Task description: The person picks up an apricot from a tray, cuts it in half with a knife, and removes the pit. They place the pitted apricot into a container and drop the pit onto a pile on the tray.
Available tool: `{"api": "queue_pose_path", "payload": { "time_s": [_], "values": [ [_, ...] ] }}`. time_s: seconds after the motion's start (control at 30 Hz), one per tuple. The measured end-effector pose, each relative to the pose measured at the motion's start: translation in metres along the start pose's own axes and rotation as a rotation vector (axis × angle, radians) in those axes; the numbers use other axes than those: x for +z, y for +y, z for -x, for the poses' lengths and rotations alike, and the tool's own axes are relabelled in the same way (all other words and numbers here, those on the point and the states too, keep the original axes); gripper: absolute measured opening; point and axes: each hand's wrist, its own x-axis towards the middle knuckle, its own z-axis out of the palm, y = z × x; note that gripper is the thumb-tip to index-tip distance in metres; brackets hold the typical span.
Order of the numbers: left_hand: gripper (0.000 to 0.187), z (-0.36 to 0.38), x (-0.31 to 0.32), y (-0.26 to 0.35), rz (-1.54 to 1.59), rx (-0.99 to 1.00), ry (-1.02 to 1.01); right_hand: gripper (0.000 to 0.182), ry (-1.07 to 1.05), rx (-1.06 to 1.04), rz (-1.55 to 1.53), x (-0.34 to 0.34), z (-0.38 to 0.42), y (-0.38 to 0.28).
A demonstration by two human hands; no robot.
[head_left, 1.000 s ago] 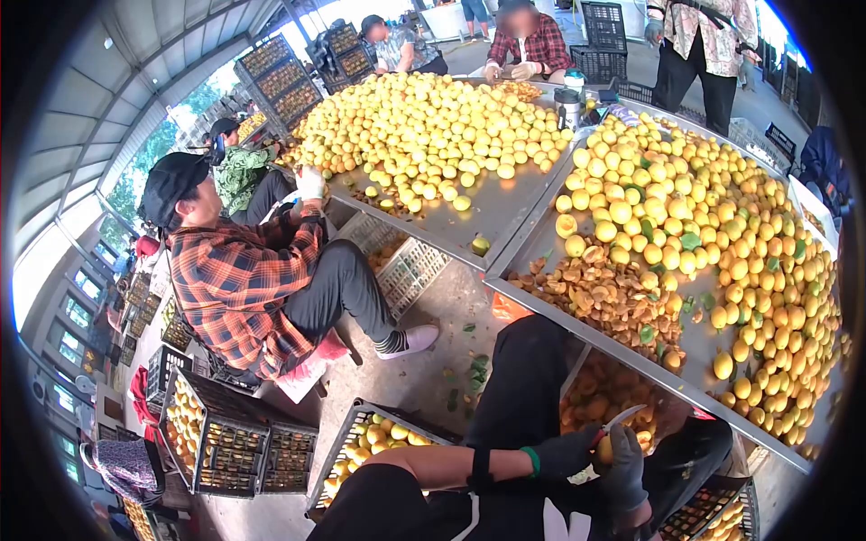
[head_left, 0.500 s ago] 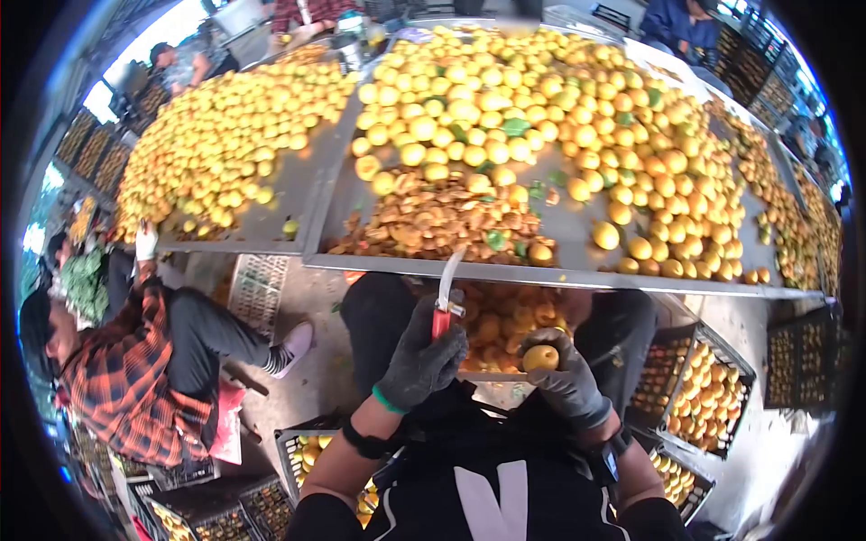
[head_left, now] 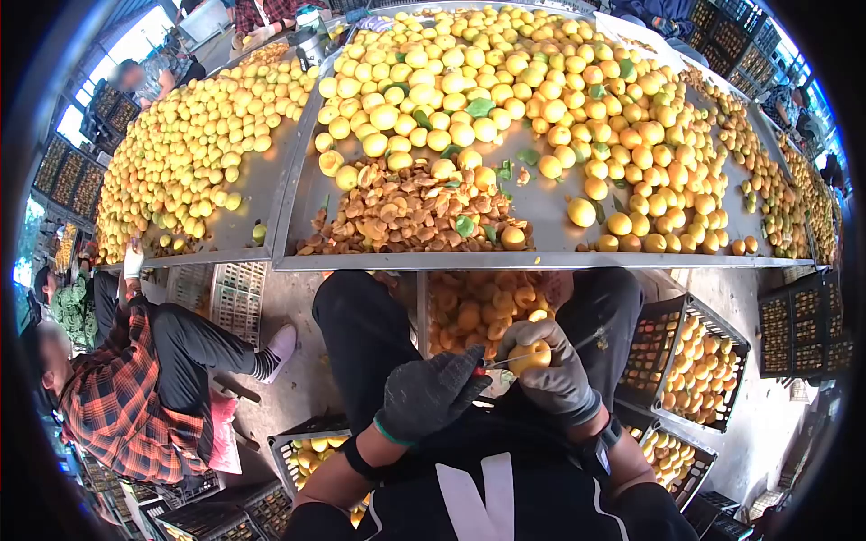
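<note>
My gloved left hand (head_left: 428, 392) is wrapped around the red handle of a knife (head_left: 479, 371). The thin blade reaches across to a round yellow-orange fruit, apricot-like (head_left: 535, 353), and meets its side. In its grey glove, my right hand (head_left: 552, 379) grips that fruit between thumb and fingers. Both hands are low over my lap, in front of the metal table (head_left: 406, 262). Between my knees, just beyond the hands, lie many cut orange fruit pieces (head_left: 483, 311) in a container.
Whole yellow fruits (head_left: 451, 81) cover much of the table, with brownish scraps (head_left: 406, 212) heaped near its front edge. A fruit crate (head_left: 708, 361) stands at right, another (head_left: 311, 451) by my left elbow. At left sits a person in a plaid shirt (head_left: 135, 397).
My left hand has lowered the knife from upright near the table edge and brought its blade across to the fruit in my right hand. The view has shifted a little.
</note>
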Motion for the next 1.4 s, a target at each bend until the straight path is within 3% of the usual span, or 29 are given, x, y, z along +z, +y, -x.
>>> {"api": "queue_pose_path", "payload": {
  "time_s": [0.1, 0.2, 0.27, 0.4, 0.47, 0.5, 0.57, 0.77, 1.07, 1.4],
  "values": [
    [0.04, 0.004, 0.007, 0.001, -0.23, -0.009, -0.013, 0.032, 0.054, -0.031, -0.046, -0.001, 0.001, 0.006],
    [0.04, 0.003, 0.014, 0.0, -0.001, -0.026, -0.044, 0.025, 0.06, -0.022, 0.023, -0.009, 0.0, 0.009],
    [0.032, 0.003, 0.014, 0.004, 0.329, -0.186, -0.13, 0.022, 0.053, -0.014, 0.111, -0.011, 0.001, 0.008],
    [0.033, 0.004, 0.018, 0.002, 0.374, -0.233, -0.178, 0.037, 0.094, 0.132, 0.185, 0.004, 0.003, 0.0],
    [0.035, 0.007, 0.019, -0.005, 0.304, -0.25, -0.129, 0.055, 0.091, 0.164, 0.238, 0.004, 0.005, -0.002],
    [0.035, 0.007, 0.018, -0.005, 0.304, -0.249, -0.13, 0.055, 0.091, 0.164, 0.237, 0.002, 0.004, -0.001],
    [0.034, 0.008, 0.014, -0.003, 0.185, -0.162, -0.068, 0.053, 0.048, 0.052, 0.37, -0.001, 0.004, 0.002],
    [0.03, 0.019, 0.019, -0.008, 0.002, -0.014, 0.006, 0.048, 0.014, 0.044, 0.318, 0.006, 0.002, 0.001],
    [0.027, 0.02, 0.025, -0.008, -0.113, -0.031, -0.012, 0.042, 0.239, 0.029, 0.341, 0.016, 0.008, 0.018],
    [0.02, 0.02, 0.036, -0.021, -0.137, 0.007, -0.025, 0.032, 0.345, 0.017, 0.34, 0.018, 0.006, 0.024]
  ]
}}
